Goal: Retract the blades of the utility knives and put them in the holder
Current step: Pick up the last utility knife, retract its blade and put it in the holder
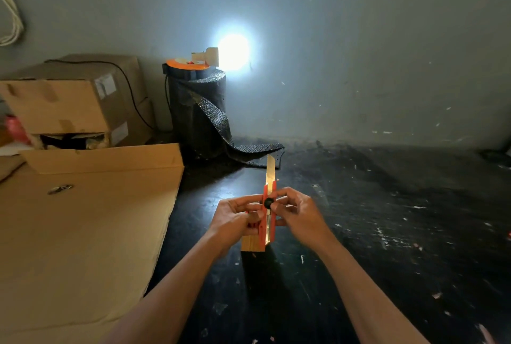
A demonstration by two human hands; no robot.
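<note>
Orange utility knife (269,213), blade out, gripped between left hand (237,219) and right hand (297,212), fingers pinching its black knob (268,202).

Both bare forearms are being stretched forward, converging at the utility knife (269,213). The left hand (235,219) is being curled around its body, while the right hand (296,212) is being pinched on its black knob (268,202)

Two bare forearms, no sleeves visible
</note>
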